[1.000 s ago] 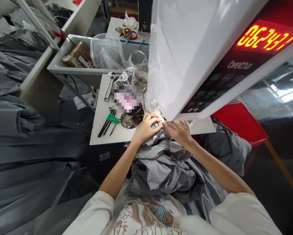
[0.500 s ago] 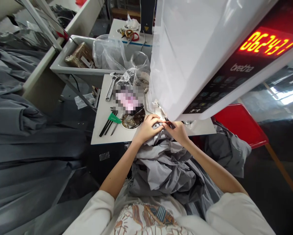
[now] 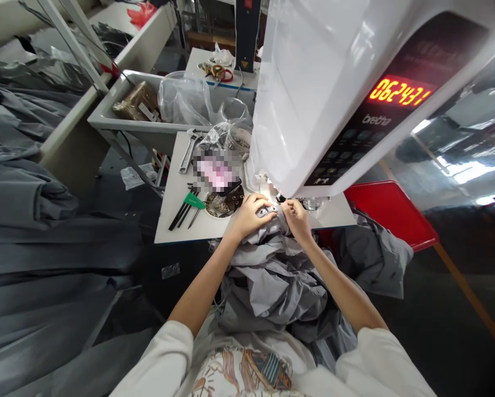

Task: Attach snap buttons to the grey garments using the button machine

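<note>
Grips grey fabric (image 3: 267,270) with left hand (image 3: 247,218), holds right hand (image 3: 296,219) curled, grip unclear, could get nipped through closeness to machine (image 3: 301,105).

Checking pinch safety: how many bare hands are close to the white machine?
2: the left hand on the grey fabric, the right hand just beside it. No others show.

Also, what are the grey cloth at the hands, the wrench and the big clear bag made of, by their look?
Grey cloth: probably synthetic, with soft sheen; its folds catch light.
Wrench: likely steel, smooth finish, silvery highlights.
Big clear bag: seemingly thin plastic, glossy, see-through and creased.
</note>
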Demonstrator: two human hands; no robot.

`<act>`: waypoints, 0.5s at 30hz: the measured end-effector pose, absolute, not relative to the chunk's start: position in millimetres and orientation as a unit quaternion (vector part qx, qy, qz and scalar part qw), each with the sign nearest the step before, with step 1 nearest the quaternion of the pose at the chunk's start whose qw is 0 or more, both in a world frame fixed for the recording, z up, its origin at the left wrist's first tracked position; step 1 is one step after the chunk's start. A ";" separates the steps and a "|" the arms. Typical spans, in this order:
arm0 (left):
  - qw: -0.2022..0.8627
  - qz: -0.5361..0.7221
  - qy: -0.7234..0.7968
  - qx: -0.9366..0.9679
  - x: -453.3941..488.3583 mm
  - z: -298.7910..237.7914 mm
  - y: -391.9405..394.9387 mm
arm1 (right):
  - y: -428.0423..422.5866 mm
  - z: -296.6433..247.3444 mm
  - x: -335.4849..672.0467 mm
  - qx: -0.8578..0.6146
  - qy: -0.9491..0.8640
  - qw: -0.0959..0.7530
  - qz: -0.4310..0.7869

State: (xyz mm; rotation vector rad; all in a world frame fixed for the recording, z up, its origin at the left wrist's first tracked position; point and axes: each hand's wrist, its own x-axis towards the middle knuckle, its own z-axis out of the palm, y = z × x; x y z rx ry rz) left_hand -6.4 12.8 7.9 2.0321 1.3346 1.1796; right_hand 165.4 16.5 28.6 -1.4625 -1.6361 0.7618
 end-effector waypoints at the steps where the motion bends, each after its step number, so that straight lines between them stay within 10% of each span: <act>1: 0.215 0.430 0.477 0.736 -6.4 7.4 13.1 | 16.3 28.0 164.5 -0.594 -0.643 0.385 0.293; 15: 0.191 0.434 0.474 0.742 -4.1 3.0 15.4 | 19.1 5.8 158.7 -0.599 -0.632 0.430 0.238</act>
